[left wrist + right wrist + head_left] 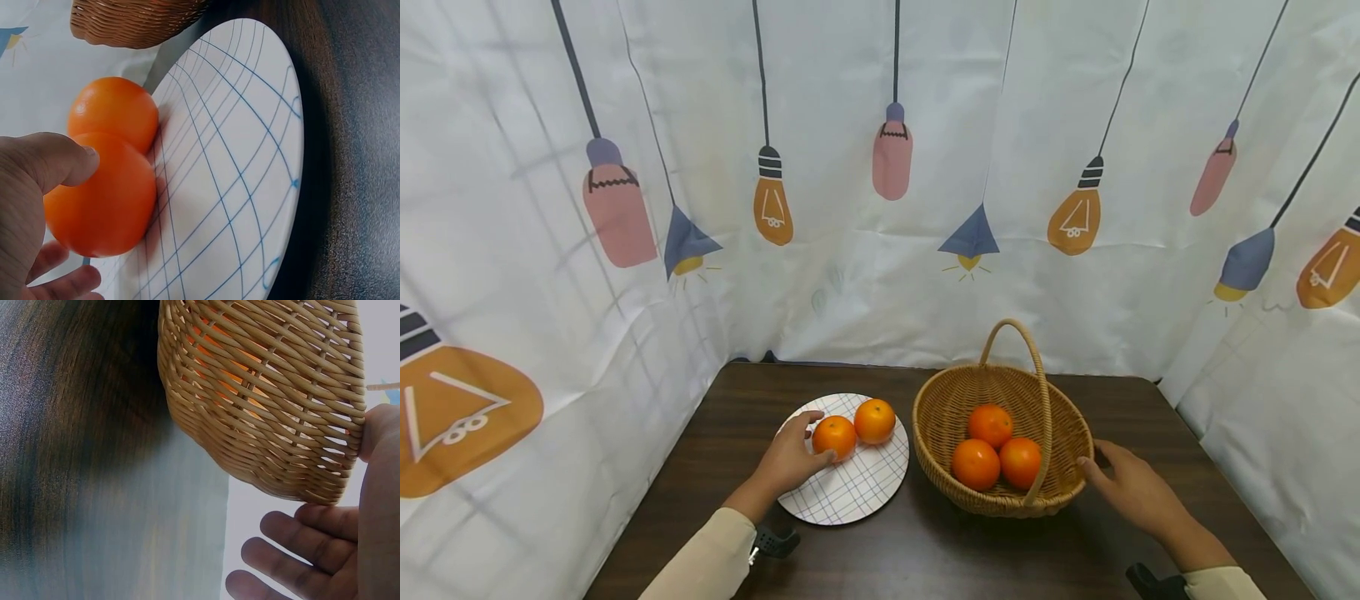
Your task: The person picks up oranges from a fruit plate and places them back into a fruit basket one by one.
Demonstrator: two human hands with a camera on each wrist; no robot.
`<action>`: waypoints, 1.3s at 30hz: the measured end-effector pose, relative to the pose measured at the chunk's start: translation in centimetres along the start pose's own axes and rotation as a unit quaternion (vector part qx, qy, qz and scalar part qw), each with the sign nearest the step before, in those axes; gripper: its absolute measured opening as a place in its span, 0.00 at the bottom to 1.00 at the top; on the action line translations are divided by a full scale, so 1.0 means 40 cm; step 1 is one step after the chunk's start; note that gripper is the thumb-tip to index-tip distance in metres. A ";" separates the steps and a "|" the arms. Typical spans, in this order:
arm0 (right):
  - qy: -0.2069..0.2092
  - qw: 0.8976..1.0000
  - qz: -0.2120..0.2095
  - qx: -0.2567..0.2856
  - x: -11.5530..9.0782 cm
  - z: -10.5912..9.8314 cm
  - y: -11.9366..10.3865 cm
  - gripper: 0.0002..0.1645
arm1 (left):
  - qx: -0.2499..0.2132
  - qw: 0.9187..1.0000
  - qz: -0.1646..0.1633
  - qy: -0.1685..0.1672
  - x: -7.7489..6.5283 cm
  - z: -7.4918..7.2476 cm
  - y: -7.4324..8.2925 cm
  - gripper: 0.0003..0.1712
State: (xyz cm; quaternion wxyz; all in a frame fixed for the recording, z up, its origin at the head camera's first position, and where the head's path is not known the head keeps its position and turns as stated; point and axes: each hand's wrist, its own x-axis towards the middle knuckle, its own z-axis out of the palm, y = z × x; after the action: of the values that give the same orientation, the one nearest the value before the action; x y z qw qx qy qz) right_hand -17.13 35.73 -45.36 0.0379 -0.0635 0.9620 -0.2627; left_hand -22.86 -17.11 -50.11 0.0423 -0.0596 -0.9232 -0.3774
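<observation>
On a round white plate (847, 498) with thin blue crossing lines sit two oranges. My left hand (792, 454) holds the nearer orange (835, 439), thumb on one side and fingers round the other. The second orange (112, 111) lies against it. To the right stands a wicker basket (936, 433) with a tall arched handle and three oranges (991, 426) inside. My right hand (1131, 487) grips the basket's right rim; its thumb lies over the edge, and the other fingers (300, 540) spread along the outside, the nearest right at the wicker.
Plate and basket share a dark brown wooden table (955, 558), with the basket close to the plate's right edge. A white curtain (850, 308) printed with hanging lamps surrounds the back and sides of the table.
</observation>
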 end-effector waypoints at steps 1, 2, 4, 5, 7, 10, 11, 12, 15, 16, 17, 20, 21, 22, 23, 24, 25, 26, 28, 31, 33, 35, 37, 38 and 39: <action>0.001 1.000 0.001 0.000 0.000 0.001 0.001 0.46 | 0.000 1.000 0.000 -0.001 0.000 0.001 -0.001 0.41; 0.001 1.000 0.001 0.000 0.000 0.001 0.001 0.46 | -0.001 1.000 0.000 -0.002 0.001 0.003 -0.002 0.41; 0.002 1.000 0.000 -0.001 0.002 0.001 0.003 0.46 | -0.002 1.000 -0.001 -0.003 0.002 0.005 -0.005 0.41; 0.002 1.000 -0.001 -0.003 0.003 0.001 0.003 0.46 | -0.002 1.000 0.001 -0.003 0.003 0.005 -0.005 0.41; 0.001 1.000 -0.002 -0.003 0.004 0.001 0.004 0.47 | -0.005 1.000 -0.001 -0.005 0.004 0.007 -0.006 0.41; 0.003 1.000 -0.003 -0.005 0.003 0.002 0.004 0.47 | -0.006 1.000 -0.001 -0.005 0.005 0.008 -0.006 0.41; 0.004 1.000 -0.003 -0.005 0.003 0.003 0.004 0.47 | -0.006 1.000 -0.003 -0.006 0.005 0.008 -0.005 0.41; 0.005 1.000 -0.003 -0.005 0.002 0.003 0.003 0.46 | -0.007 1.000 -0.007 -0.006 0.006 0.009 -0.005 0.42; 0.005 1.000 -0.004 -0.005 0.000 0.005 0.003 0.46 | -0.008 1.000 -0.010 -0.005 0.006 0.011 -0.003 0.43; 0.005 1.000 -0.004 -0.004 0.000 0.005 0.003 0.46 | -0.010 1.000 -0.011 -0.005 0.006 0.011 -0.003 0.43; 0.006 1.000 -0.004 -0.003 0.000 0.006 0.003 0.46 | -0.012 1.000 -0.012 -0.005 0.006 0.012 -0.002 0.43; 0.006 1.000 -0.005 0.001 -0.001 0.007 0.004 0.46 | -0.011 1.000 -0.009 -0.001 0.005 0.015 -0.002 0.43; 0.007 1.000 -0.005 0.002 -0.001 0.007 0.004 0.46 | -0.011 1.000 -0.009 0.000 0.004 0.016 -0.002 0.43; 0.007 1.000 -0.005 0.002 0.000 0.007 0.004 0.46 | -0.012 1.000 -0.009 0.002 0.003 0.017 -0.002 0.43; 0.007 1.000 -0.005 0.003 0.000 0.008 0.004 0.45 | -0.011 1.000 -0.009 0.003 0.002 0.018 -0.003 0.42; 0.006 1.000 -0.006 0.003 0.000 0.008 0.005 0.45 | -0.012 1.000 -0.010 0.004 0.001 0.018 -0.003 0.42; 0.006 1.000 -0.006 0.003 0.000 0.008 0.005 0.45 | -0.012 1.000 -0.010 0.006 0.000 0.018 -0.003 0.42; 0.005 1.000 -0.005 0.004 0.000 0.008 0.005 0.45 | -0.011 1.000 -0.009 0.008 -0.001 0.019 -0.004 0.42; 0.005 1.000 -0.006 0.005 0.001 0.008 0.006 0.45 | -0.010 1.000 -0.008 0.012 -0.004 0.018 -0.007 0.41; 0.007 1.000 -0.008 0.006 0.003 0.006 0.006 0.45 | -0.013 1.000 -0.004 0.018 -0.005 0.015 -0.009 0.41; 0.007 1.000 -0.009 0.007 0.004 0.004 0.006 0.45 | -0.018 1.000 -0.003 0.020 -0.005 0.011 -0.008 0.41; 0.008 1.000 -0.008 0.006 0.004 0.003 0.005 0.45 | -0.022 1.000 -0.002 0.020 -0.004 0.007 -0.006 0.41; 0.009 1.000 -0.006 0.005 0.004 0.002 0.004 0.46 | -0.021 1.000 0.000 0.020 -0.003 0.002 -0.001 0.41; 0.009 1.000 -0.005 0.004 0.003 0.002 0.003 0.46 | -0.020 1.000 0.003 0.021 -0.003 0.000 0.002 0.41; 0.009 1.000 -0.004 0.003 0.003 0.002 0.003 0.46 | -0.018 1.000 0.005 0.022 -0.002 -0.003 0.006 0.41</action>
State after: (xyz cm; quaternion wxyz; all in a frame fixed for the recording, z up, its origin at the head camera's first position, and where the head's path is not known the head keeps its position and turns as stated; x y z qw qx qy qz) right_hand -17.25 35.79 -45.48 0.0282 -0.0650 0.9613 -0.2664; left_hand -22.73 -17.03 -49.88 0.0635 -0.0562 -0.9147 -0.3951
